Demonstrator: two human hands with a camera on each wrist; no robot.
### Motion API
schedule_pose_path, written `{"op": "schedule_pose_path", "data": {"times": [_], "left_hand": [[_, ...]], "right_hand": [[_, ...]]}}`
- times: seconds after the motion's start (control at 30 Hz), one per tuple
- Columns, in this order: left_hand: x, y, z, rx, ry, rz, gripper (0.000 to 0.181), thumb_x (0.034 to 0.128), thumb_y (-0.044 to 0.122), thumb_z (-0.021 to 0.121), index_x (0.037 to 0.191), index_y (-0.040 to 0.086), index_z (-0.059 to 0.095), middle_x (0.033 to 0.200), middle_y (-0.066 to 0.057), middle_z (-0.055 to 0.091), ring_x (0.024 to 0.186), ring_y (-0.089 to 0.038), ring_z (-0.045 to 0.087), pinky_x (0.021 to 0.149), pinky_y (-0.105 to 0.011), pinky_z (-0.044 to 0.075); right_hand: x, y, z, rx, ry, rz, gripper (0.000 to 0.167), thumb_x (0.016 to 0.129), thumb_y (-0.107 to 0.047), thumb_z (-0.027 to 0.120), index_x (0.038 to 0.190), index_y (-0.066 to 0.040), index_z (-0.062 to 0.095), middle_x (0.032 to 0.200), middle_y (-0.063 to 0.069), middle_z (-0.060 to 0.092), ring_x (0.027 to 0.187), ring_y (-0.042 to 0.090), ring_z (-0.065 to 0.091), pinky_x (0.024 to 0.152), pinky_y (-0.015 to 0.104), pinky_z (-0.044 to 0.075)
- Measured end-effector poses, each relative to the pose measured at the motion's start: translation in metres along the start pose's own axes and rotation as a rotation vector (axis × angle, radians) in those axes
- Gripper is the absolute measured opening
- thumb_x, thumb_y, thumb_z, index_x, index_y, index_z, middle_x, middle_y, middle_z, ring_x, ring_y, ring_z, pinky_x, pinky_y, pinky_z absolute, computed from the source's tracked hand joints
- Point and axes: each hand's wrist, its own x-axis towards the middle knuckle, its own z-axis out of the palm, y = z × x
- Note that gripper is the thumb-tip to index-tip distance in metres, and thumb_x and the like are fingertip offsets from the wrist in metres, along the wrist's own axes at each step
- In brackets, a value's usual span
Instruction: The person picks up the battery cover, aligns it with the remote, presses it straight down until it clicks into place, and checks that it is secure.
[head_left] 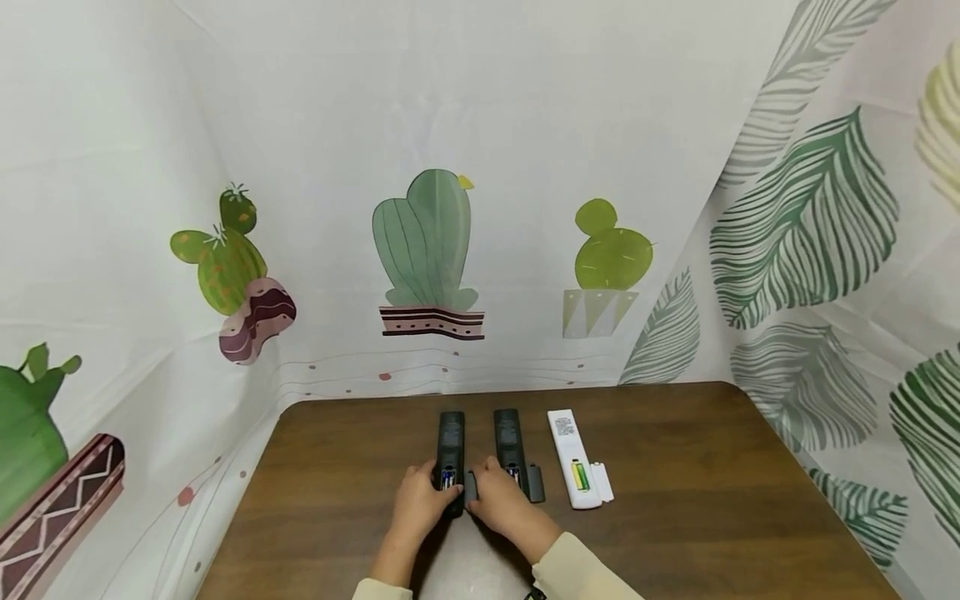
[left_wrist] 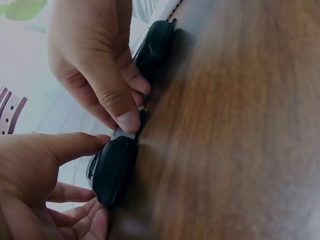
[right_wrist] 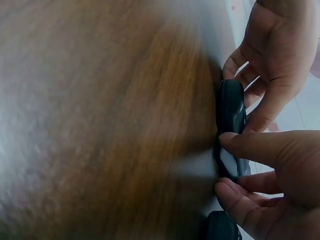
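L hand [head_left: 417, 500] gripped L blk remote [head_left: 452, 437] on bench [head_left: 675, 458], back up, low end part-hidden by grip; batts [head_left: 447, 478] showed. R hand [head_left: 501, 500] pinched dk cover [head_left: 471, 486] just beside, part-masked. Mid blk remote [head_left: 507, 429]: R hand blocked part; 2nd cover [head_left: 536, 483] adj. Far R: wht remote [head_left: 567, 448], label [head_left: 565, 427] illegible.

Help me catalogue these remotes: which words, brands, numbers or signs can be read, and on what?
No text is legible.
Slim white plastic remote: printed block near its far end, too small.
Left long black plastic remote: faint print, too small.
Middle long black plastic remote: faint print, too small.
Green-and-yellow cylindrical battery: any marking too small.
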Motion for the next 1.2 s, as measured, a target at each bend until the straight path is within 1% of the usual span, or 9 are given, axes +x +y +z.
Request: {"op": "schedule_pose_path", "data": {"times": [0.1, 0.3, 0.43, 0.6, 0.77, 0.9, 0.97, 1.07, 1.2], "left_hand": [[0.001, -0.002, 0.000, -0.024, -0.008, -0.007, 0.066, 0.0740, 0.030, 0.086, 0.124, -0.007, 0.065, 0.088, -0.012, 0.059, 0.076, -0.020, 0.054, 0.066, -0.035, 0.047], [0.002, -0.004, -0.001, -0.054, -0.021, 0.008, 0.059, 0.0737, 0.030, 0.087, 0.116, -0.007, 0.068, 0.086, -0.011, 0.062, 0.078, -0.019, 0.055, 0.068, -0.035, 0.047], [0.003, -0.005, 0.000, -0.083, -0.028, 0.013, 0.051, 0.0734, 0.030, 0.087, 0.106, -0.005, 0.069, 0.078, -0.007, 0.063, 0.070, -0.016, 0.055, 0.063, -0.031, 0.047], [0.004, -0.008, 0.000, -0.138, -0.059, -0.018, 0.045, 0.0747, 0.030, 0.086, 0.097, -0.003, 0.065, 0.072, -0.004, 0.065, 0.062, -0.013, 0.057, 0.057, -0.029, 0.048], [0.005, -0.011, 0.000, -0.154, -0.071, -0.035, 0.045, 0.0754, 0.032, 0.085, 0.097, -0.001, 0.065, 0.071, -0.003, 0.063, 0.061, -0.013, 0.055, 0.057, -0.028, 0.046], [0.005, -0.014, 0.001, -0.185, -0.068, -0.045, 0.037, 0.0787, 0.027, 0.082, 0.098, -0.001, 0.066, 0.073, -0.002, 0.061, 0.064, -0.012, 0.053, 0.059, -0.027, 0.044], [0.006, -0.014, -0.001, -0.199, -0.072, -0.053, 0.034, 0.0800, 0.023, 0.080, 0.099, -0.002, 0.067, 0.076, -0.002, 0.061, 0.068, -0.012, 0.053, 0.061, -0.026, 0.044], [0.005, -0.013, -0.003, -0.238, -0.090, -0.064, 0.033, 0.0800, 0.018, 0.078, 0.102, -0.004, 0.067, 0.080, -0.004, 0.062, 0.072, -0.013, 0.054, 0.064, -0.027, 0.045], [0.004, -0.011, -0.006, -0.295, -0.112, -0.096, 0.035, 0.0797, 0.016, 0.078, 0.104, -0.006, 0.066, 0.084, -0.007, 0.063, 0.074, -0.015, 0.056, 0.065, -0.029, 0.047]], "right_hand": [[-0.001, 0.000, 0.001, -0.008, 0.008, -0.003, 0.056, 0.084, -0.022, 0.082, 0.129, 0.005, 0.062, 0.121, 0.020, 0.059, 0.101, 0.032, 0.068, 0.084, 0.039, 0.058], [-0.004, -0.001, -0.001, -0.023, 0.026, -0.027, 0.054, 0.084, -0.022, 0.082, 0.125, 0.008, 0.064, 0.118, 0.020, 0.059, 0.097, 0.031, 0.068, 0.081, 0.037, 0.059], [-0.004, -0.001, 0.000, -0.028, 0.021, -0.023, 0.053, 0.084, -0.021, 0.082, 0.125, 0.008, 0.063, 0.117, 0.020, 0.059, 0.097, 0.030, 0.068, 0.080, 0.037, 0.059], [-0.005, -0.002, 0.000, -0.009, 0.007, -0.005, 0.054, 0.086, -0.022, 0.080, 0.128, 0.007, 0.062, 0.120, 0.020, 0.058, 0.099, 0.031, 0.068, 0.080, 0.037, 0.059], [-0.006, -0.004, -0.001, -0.003, -0.013, 0.009, 0.055, 0.087, -0.022, 0.079, 0.130, 0.007, 0.061, 0.121, 0.021, 0.058, 0.099, 0.030, 0.068, 0.080, 0.036, 0.059], [-0.006, -0.004, -0.001, -0.006, -0.017, 0.009, 0.055, 0.086, -0.021, 0.080, 0.129, 0.007, 0.061, 0.120, 0.022, 0.057, 0.096, 0.029, 0.069, 0.078, 0.035, 0.059], [-0.006, -0.004, -0.001, -0.006, -0.013, 0.009, 0.055, 0.086, -0.021, 0.080, 0.129, 0.008, 0.061, 0.120, 0.022, 0.057, 0.095, 0.029, 0.069, 0.078, 0.034, 0.059], [-0.007, -0.005, 0.000, -0.013, -0.002, 0.009, 0.055, 0.086, -0.020, 0.081, 0.129, 0.008, 0.061, 0.121, 0.022, 0.058, 0.096, 0.029, 0.069, 0.079, 0.034, 0.059], [-0.008, -0.005, 0.000, -0.018, 0.020, 0.004, 0.054, 0.084, -0.020, 0.081, 0.126, 0.009, 0.062, 0.119, 0.021, 0.058, 0.095, 0.029, 0.069, 0.079, 0.034, 0.059]]}}
